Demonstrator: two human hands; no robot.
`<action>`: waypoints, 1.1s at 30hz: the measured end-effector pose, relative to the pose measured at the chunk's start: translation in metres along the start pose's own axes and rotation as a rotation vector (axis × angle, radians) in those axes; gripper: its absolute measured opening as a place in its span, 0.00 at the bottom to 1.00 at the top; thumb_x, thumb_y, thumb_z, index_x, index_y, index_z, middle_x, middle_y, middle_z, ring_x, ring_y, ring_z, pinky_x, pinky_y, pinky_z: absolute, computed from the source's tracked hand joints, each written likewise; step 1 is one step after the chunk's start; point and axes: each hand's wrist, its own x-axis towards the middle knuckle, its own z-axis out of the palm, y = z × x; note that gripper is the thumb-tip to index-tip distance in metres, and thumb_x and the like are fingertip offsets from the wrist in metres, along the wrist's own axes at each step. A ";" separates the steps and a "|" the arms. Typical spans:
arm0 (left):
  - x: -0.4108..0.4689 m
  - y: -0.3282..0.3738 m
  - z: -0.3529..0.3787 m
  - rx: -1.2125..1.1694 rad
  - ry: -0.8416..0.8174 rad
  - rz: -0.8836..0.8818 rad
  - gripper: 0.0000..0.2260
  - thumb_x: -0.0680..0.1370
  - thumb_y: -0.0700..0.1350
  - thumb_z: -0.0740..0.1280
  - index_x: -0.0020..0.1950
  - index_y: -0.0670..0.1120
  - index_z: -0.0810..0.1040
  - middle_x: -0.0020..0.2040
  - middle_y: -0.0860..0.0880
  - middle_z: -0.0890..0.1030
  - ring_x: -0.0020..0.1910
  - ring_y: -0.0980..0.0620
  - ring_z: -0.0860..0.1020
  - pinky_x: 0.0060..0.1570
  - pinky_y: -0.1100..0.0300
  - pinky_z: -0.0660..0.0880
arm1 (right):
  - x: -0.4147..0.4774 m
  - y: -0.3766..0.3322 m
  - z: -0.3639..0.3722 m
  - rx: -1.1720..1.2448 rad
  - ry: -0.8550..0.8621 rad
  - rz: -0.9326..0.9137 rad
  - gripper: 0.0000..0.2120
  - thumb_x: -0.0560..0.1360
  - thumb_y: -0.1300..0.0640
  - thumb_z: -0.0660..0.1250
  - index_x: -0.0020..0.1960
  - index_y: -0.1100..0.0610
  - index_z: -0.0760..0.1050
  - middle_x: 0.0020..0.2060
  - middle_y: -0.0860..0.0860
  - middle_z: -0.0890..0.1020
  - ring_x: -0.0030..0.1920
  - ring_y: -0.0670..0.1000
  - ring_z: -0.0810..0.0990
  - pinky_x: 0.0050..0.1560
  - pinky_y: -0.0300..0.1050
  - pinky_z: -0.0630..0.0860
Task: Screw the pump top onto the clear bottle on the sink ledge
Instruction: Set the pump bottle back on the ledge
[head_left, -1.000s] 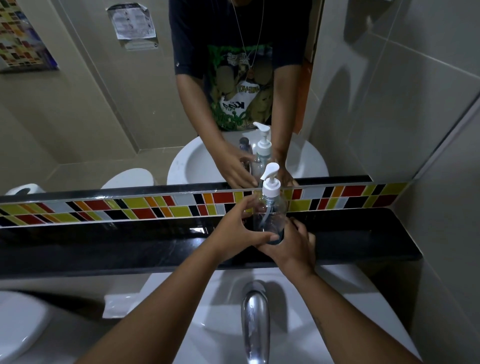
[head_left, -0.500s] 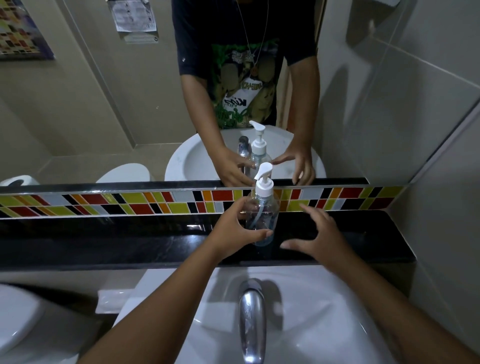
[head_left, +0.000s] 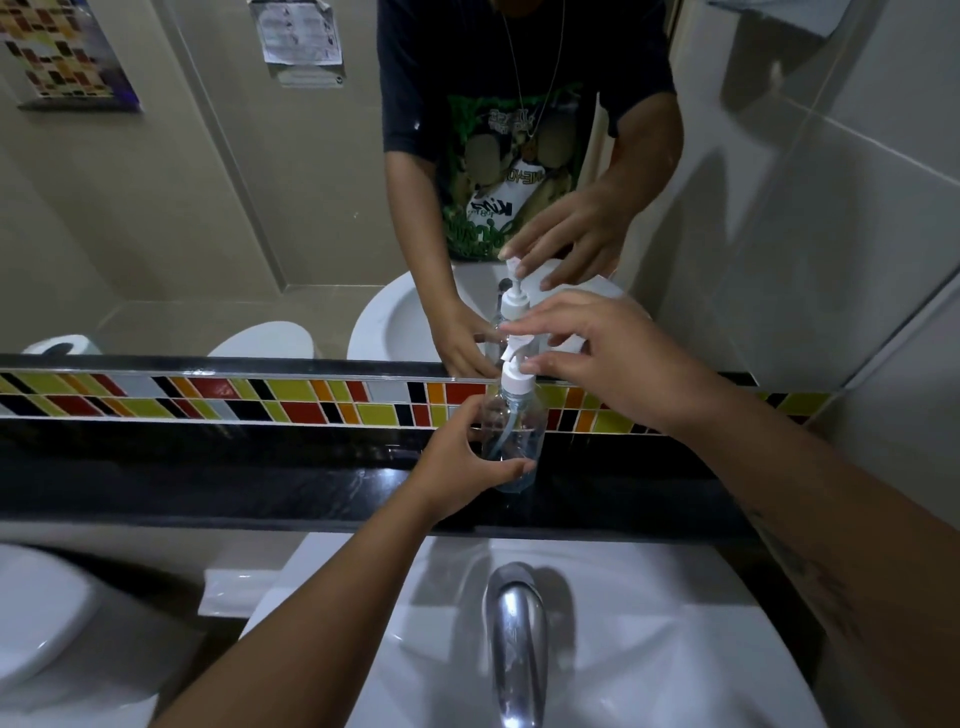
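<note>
The clear bottle (head_left: 511, 441) stands upright on the black sink ledge (head_left: 260, 483), with a thin tube visible inside it. My left hand (head_left: 462, 462) wraps around its lower body from the left. The white pump top (head_left: 517, 371) sits on the bottle's neck, nozzle pointing left. My right hand (head_left: 608, 358) comes in from the right and above, fingertips pinching the pump head and collar. The mirror behind repeats both hands and the bottle.
A chrome tap (head_left: 517, 639) rises over the white basin (head_left: 649, 649) directly below the ledge. A band of coloured tiles (head_left: 208, 400) runs behind the ledge under the mirror. A white toilet (head_left: 41, 623) is at lower left. A tiled wall (head_left: 857, 234) closes the right side.
My right hand let go of the bottle's base, swung out to the right, then rose and closed its fingertips on the pump top. My left hand kept its hold on the bottle.
</note>
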 end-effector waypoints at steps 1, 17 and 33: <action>0.000 0.000 0.000 -0.005 0.000 -0.003 0.31 0.69 0.46 0.81 0.69 0.55 0.72 0.65 0.53 0.79 0.64 0.50 0.78 0.61 0.50 0.81 | 0.002 0.000 0.001 -0.020 -0.003 -0.018 0.17 0.73 0.56 0.72 0.60 0.48 0.79 0.54 0.46 0.80 0.47 0.41 0.77 0.49 0.30 0.71; 0.001 -0.004 -0.001 -0.005 0.003 -0.006 0.34 0.68 0.49 0.82 0.69 0.57 0.71 0.65 0.54 0.78 0.65 0.50 0.77 0.61 0.51 0.80 | 0.002 0.003 0.007 0.058 0.038 -0.012 0.15 0.77 0.64 0.65 0.57 0.49 0.81 0.60 0.45 0.80 0.57 0.39 0.76 0.58 0.34 0.72; -0.006 -0.029 -0.006 0.138 0.082 0.009 0.29 0.68 0.47 0.82 0.67 0.49 0.76 0.62 0.55 0.79 0.62 0.54 0.77 0.61 0.59 0.75 | -0.066 0.097 0.109 0.401 0.100 0.563 0.27 0.70 0.59 0.74 0.67 0.50 0.72 0.59 0.46 0.79 0.60 0.48 0.75 0.60 0.46 0.71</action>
